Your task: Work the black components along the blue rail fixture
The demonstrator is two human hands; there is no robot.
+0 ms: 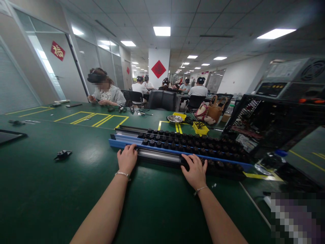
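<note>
Several long narrow rails lie side by side on the green table, lined with rows of small black round-faced parts [177,146]. Blue edging [122,144] runs along some of them. The nearest rail [159,156] shows a bare silvery stretch between my hands. My left hand [127,158] is closed around its left end, fingers over the far side. My right hand [195,170] is curled over a black part at the right of the silvery stretch, thumb on the near side; its grip is partly hidden. A loose black part [63,155] lies to the left.
Yellow trays [200,128] and a metal dish [175,119] stand behind the rails. A clear bottle [271,163] and an open computer case [250,118] are at right. Across the table [38,203] sits a person [108,91] handling something small. Cables [143,112] lie nearby.
</note>
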